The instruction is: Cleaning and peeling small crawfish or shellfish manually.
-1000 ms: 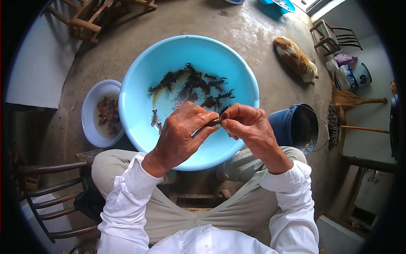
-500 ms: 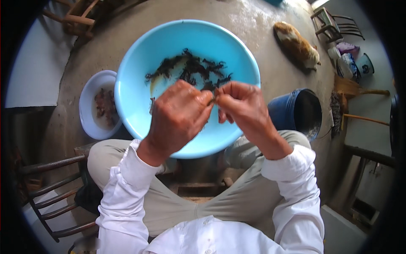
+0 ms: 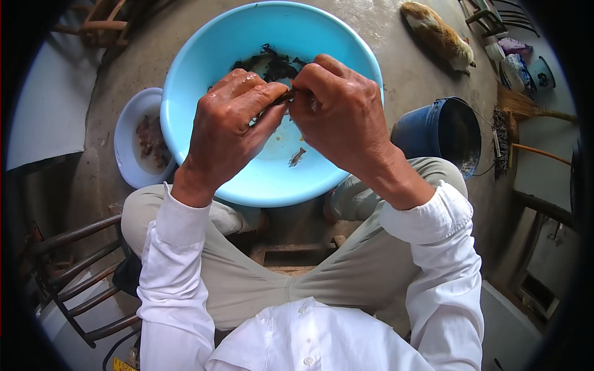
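Observation:
Dark crayfish point(image 3: 279, 68) lie heaped at the far side of a large light-blue basin point(image 3: 272, 196). Above the basin, a dark crayfish point(image 3: 286, 97) is pinched between my two hands, mostly covered by the fingers. My left hand point(image 3: 232, 123) grips one end with thumb and forefinger. The other end is in my right hand point(image 3: 343, 111), its fingers curled and its knuckles up. A small pale brown crayfish point(image 3: 297, 157) lies alone on the basin's near floor, below my hands.
To the left stands a smaller pale basin point(image 3: 127, 170) with reddish-brown pieces in it. A dark blue bucket point(image 3: 417, 131) is on the right. Beyond it a brown and white cat point(image 3: 436, 34) lies on the floor. A wooden chair point(image 3: 80, 272) is at lower left, a broom point(image 3: 520, 105) at far right.
The view has shifted, so the basin sits higher in the picture. My hands have come up and turned knuckles-up around the crayfish. The small pale crayfish on the basin's near floor now shows.

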The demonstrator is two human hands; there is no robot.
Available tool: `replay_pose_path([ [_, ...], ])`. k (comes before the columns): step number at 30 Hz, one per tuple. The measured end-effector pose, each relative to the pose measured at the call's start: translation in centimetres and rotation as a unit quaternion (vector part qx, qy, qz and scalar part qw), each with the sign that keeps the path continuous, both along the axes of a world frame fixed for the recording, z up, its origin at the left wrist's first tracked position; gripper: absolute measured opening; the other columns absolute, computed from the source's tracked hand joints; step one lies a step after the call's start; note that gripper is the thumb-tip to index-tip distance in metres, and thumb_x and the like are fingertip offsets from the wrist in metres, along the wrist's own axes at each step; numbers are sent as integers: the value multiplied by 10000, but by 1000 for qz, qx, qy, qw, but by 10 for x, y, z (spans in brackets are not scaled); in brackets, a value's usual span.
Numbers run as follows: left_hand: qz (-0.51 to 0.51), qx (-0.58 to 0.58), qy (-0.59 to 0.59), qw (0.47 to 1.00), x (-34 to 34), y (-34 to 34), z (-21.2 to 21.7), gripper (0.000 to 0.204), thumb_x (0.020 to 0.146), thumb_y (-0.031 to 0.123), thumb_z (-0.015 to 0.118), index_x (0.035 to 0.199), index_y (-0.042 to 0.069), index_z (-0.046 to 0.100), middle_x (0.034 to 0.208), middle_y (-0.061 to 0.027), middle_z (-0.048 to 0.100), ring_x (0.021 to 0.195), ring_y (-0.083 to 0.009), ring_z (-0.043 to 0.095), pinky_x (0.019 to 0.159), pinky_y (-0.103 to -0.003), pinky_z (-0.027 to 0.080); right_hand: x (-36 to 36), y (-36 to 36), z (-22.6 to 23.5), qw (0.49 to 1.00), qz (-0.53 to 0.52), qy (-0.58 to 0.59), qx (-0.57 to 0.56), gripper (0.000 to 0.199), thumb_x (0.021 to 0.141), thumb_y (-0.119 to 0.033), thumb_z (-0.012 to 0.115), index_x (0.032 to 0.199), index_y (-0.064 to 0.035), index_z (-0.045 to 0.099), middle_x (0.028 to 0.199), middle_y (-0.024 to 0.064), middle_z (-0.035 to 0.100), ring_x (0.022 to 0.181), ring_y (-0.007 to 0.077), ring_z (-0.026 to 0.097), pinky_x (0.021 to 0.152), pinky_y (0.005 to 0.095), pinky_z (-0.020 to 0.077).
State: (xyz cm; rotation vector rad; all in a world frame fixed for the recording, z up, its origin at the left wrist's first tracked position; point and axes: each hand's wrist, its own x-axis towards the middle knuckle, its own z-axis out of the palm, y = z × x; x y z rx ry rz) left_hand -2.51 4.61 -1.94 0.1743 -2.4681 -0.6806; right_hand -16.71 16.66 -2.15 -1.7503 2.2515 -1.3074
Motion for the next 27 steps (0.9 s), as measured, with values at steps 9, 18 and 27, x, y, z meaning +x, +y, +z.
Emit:
replay_pose_path([
  [9,9,49,50,998,5,-17,7,282,801,-55,762,1077,-7,734,936,-118,708,830,-211,668,727,-319,527,-19,4,17,990,-25,-137,12,40,792,-42,668,818,-12,665,779,143,645,702,320,660,675,400,525],
  [18,47,74,34,996,15,-14,10,302,793,-3,787,1090,32,741,938,-111,714,852,-232,661,759,-347,541,-39,33,24,974,-34,-223,26,68,873,17,676,938,12,690,857,89,679,734,161,700,662,284,544],
  [27,163,168,124,964,36,-38,29,219,883,71,763,1090,4,736,980,-107,752,864,-150,705,782,-276,555,-99,131,72,987,-140,-78,5,195,902,57,613,1080,11,679,962,94,678,823,142,671,725,260,544],
])
